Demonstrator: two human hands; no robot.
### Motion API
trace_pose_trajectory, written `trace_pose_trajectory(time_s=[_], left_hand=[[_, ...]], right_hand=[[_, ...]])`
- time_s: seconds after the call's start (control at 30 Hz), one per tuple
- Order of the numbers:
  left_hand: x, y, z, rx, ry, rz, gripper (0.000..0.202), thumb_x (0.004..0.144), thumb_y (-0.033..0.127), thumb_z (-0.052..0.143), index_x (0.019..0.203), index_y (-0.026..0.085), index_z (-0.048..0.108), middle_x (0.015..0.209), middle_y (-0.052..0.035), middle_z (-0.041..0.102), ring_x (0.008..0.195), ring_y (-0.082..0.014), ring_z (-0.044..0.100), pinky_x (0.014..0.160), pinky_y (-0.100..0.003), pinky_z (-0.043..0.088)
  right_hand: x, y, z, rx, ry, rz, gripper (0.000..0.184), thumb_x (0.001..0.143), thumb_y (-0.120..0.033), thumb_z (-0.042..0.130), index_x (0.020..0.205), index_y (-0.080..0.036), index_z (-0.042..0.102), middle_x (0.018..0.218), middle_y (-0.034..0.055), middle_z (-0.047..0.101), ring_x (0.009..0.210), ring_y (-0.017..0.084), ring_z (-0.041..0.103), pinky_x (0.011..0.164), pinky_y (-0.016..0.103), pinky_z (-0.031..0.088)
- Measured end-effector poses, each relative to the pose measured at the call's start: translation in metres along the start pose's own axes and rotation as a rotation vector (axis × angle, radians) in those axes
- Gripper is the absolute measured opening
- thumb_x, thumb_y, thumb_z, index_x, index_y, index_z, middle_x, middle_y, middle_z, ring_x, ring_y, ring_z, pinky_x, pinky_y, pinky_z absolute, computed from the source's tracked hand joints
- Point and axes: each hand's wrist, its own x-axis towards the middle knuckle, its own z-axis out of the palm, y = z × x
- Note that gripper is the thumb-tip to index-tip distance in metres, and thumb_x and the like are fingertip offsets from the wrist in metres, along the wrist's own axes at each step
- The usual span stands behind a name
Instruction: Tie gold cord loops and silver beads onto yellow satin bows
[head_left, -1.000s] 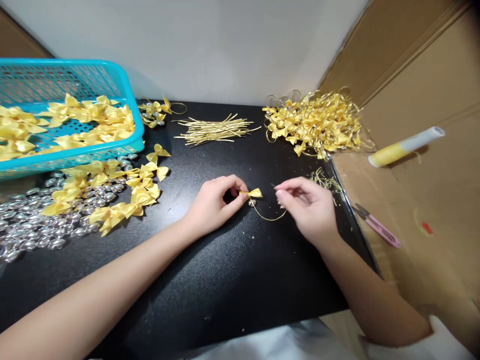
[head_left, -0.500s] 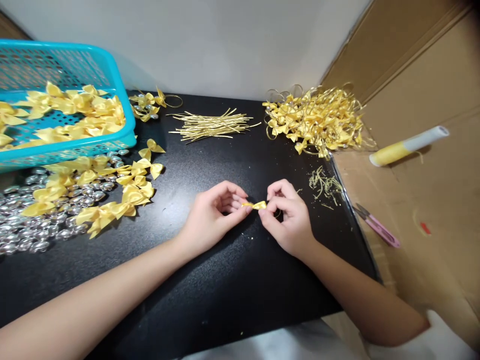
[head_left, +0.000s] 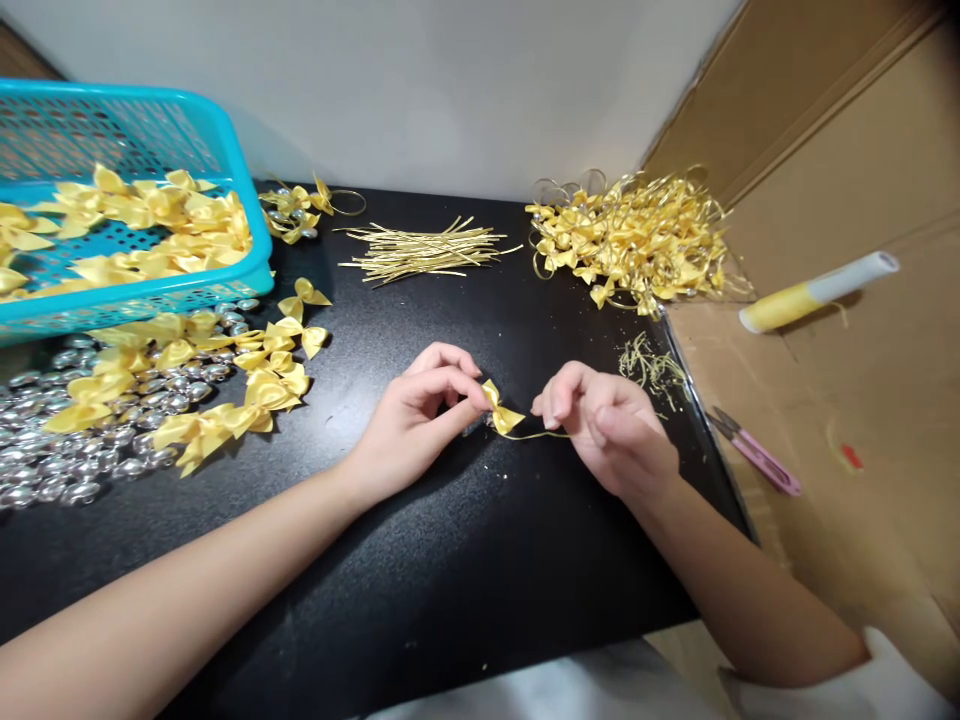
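Note:
A yellow satin bow [head_left: 507, 416] is pinched between the thumb and fingers of my left hand [head_left: 409, 425]. Just under those fingertips a bit of something silvery shows, mostly hidden. From the bow a thin gold cord [head_left: 534, 436] runs right and disappears behind my right hand [head_left: 619, 425]. That hand is turned partly palm up, its fingers loosely bent and its thumb apart from them; I see nothing pinched in it. Both hands are over the black table [head_left: 420, 560].
A turquoise basket [head_left: 259, 235] of yellow bows stands at left, with loose bows [head_left: 259, 395] and silver beads [head_left: 52, 440] before it. Gold cord lengths [head_left: 427, 250] lie at the back, finished bow pieces [head_left: 637, 240] back right. Cord clippings [head_left: 649, 370] and pink snips [head_left: 761, 460] are right.
My right hand has let go of the bow, moved right and turned its palm upward. The bow has tilted in my left fingers, and the cord now shows stretched to the right.

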Motion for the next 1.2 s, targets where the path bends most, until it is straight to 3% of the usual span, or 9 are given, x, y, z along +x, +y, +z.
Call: trace_pose_trajectory(time_s=[0.13, 0.3, 0.4, 0.5, 0.63, 0.87, 1.2], left_hand=[[0.001, -0.002, -0.002, -0.187, -0.097, -0.08, 0.019, 0.08, 0.032, 0.073, 0.069, 0.017, 0.067, 0.084, -0.0033, 0.059, 0.066, -0.011, 0.056, 0.062, -0.025, 0.05], [0.001, -0.003, -0.006, -0.322, -0.235, -0.146, 0.013, 0.082, 0.025, 0.068, 0.074, 0.016, 0.064, 0.076, -0.002, 0.063, 0.064, -0.0114, 0.06, 0.064, -0.026, 0.052], [0.001, -0.001, -0.005, -0.255, -0.222, -0.144, 0.016, 0.076, 0.023, 0.073, 0.071, 0.015, 0.059, 0.074, -0.0011, 0.06, 0.067, -0.0113, 0.058, 0.064, -0.024, 0.05], [0.0, 0.0, -0.002, -0.209, -0.18, -0.213, 0.023, 0.072, 0.021, 0.076, 0.07, 0.016, 0.054, 0.071, 0.0012, 0.057, 0.064, -0.0097, 0.055, 0.06, -0.022, 0.048], [0.0, 0.0, 0.001, -0.233, -0.209, -0.273, 0.02, 0.072, 0.021, 0.076, 0.078, 0.016, 0.057, 0.074, 0.0001, 0.059, 0.062, -0.0095, 0.056, 0.058, -0.021, 0.047], [-0.001, 0.001, -0.001, -0.059, -0.294, -0.186, 0.021, 0.076, 0.018, 0.068, 0.096, 0.013, 0.07, 0.092, -0.0078, 0.067, 0.069, -0.0113, 0.059, 0.059, -0.022, 0.049], [-0.002, 0.004, 0.001, 0.065, -0.351, -0.068, 0.023, 0.079, 0.014, 0.062, 0.099, 0.013, 0.073, 0.099, -0.0087, 0.07, 0.068, -0.01, 0.06, 0.054, -0.018, 0.047]], right_hand=[[0.002, -0.005, 0.0, 0.014, 0.003, 0.022, 0.036, 0.087, -0.041, 0.062, 0.062, -0.021, 0.046, 0.059, -0.0047, 0.057, 0.047, 0.009, 0.05, 0.058, 0.028, 0.045], [0.001, -0.003, -0.001, -0.106, 0.023, -0.005, 0.028, 0.089, -0.036, 0.063, 0.067, -0.021, 0.054, 0.062, -0.0041, 0.06, 0.052, 0.009, 0.054, 0.057, 0.026, 0.044], [0.0, -0.003, 0.0, -0.374, 0.032, 0.01, 0.029, 0.09, -0.032, 0.06, 0.064, -0.019, 0.055, 0.06, -0.0031, 0.057, 0.054, 0.009, 0.052, 0.055, 0.025, 0.041], [0.0, -0.004, 0.002, -0.642, -0.01, -0.006, 0.037, 0.089, -0.027, 0.058, 0.054, -0.019, 0.046, 0.051, -0.0051, 0.046, 0.049, 0.007, 0.042, 0.051, 0.024, 0.035], [0.001, -0.003, 0.006, -0.751, -0.062, -0.091, 0.041, 0.083, -0.02, 0.057, 0.049, -0.019, 0.034, 0.047, -0.007, 0.033, 0.044, 0.005, 0.03, 0.045, 0.023, 0.025], [0.001, -0.001, 0.013, -0.83, -0.166, -0.055, 0.04, 0.079, -0.013, 0.057, 0.049, -0.019, 0.031, 0.047, -0.0077, 0.029, 0.043, 0.004, 0.025, 0.043, 0.022, 0.02], [0.001, 0.005, 0.017, -0.844, -0.193, -0.025, 0.039, 0.079, -0.012, 0.052, 0.052, -0.02, 0.026, 0.049, -0.0075, 0.027, 0.045, 0.004, 0.025, 0.045, 0.021, 0.022]])
